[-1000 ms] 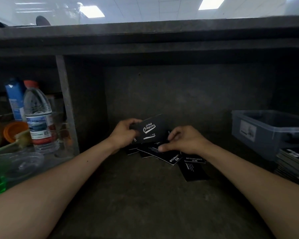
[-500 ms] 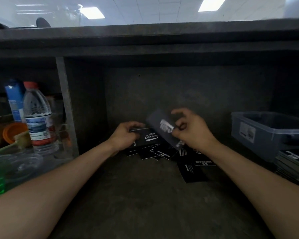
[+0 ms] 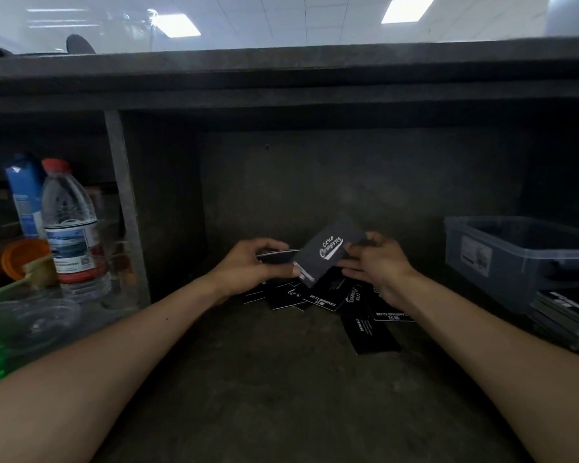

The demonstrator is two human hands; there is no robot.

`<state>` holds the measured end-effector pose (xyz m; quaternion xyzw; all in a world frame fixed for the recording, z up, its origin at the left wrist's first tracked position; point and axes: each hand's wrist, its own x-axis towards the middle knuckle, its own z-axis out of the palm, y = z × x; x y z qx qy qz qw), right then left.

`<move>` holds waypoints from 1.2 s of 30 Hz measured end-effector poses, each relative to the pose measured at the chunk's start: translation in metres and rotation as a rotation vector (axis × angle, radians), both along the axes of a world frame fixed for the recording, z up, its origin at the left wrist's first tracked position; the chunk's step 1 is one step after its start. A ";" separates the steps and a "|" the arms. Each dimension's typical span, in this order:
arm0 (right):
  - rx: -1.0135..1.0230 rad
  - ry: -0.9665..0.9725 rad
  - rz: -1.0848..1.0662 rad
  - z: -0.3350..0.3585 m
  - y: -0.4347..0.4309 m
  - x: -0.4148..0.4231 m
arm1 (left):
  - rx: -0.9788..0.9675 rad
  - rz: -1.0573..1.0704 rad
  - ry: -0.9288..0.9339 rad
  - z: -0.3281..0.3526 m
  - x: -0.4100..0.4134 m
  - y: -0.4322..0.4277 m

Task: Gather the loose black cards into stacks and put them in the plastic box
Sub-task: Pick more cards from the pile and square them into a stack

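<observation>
Shadow covered much of the shelf [image 3: 281, 389], so detail was poor. The left hand [image 3: 248, 267] curled round a thin stack of black cards [image 3: 279, 254]; only its pale edge showed between fingers and thumb. The right hand [image 3: 380, 265] pinched a single tilted card [image 3: 328, 253] with white script, whose lower corner reached the left thumb; whether they touched was unclear. Loose cards [image 3: 321, 297] lay overlapped on the shelf beneath both hands, partly hidden by them, their number impossible to tell. A lone card [image 3: 370, 334] lay nearer, just beside the heap. The plastic box [image 3: 515, 262] stood well to the right, cut off by the frame edge, its inside too dim to read. A further stack [image 3: 569, 312] before it was also cropped.
</observation>
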<state>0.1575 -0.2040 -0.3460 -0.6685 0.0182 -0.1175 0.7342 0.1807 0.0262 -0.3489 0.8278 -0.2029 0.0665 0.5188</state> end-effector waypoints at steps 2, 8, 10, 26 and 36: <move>0.071 0.073 0.102 -0.003 0.003 0.000 | 0.035 0.006 -0.036 -0.001 -0.001 0.000; -0.539 0.030 -0.087 0.004 -0.007 0.004 | 0.030 0.022 -0.082 -0.003 0.004 0.000; -0.776 0.054 -0.177 0.014 -0.020 0.001 | 0.007 0.033 -0.050 -0.004 0.005 0.000; -1.055 0.346 -0.118 0.026 -0.049 -0.008 | 0.002 0.036 -0.053 -0.007 0.012 0.000; -0.136 0.114 -0.089 0.011 -0.021 0.000 | -0.097 0.042 0.058 0.000 0.005 -0.003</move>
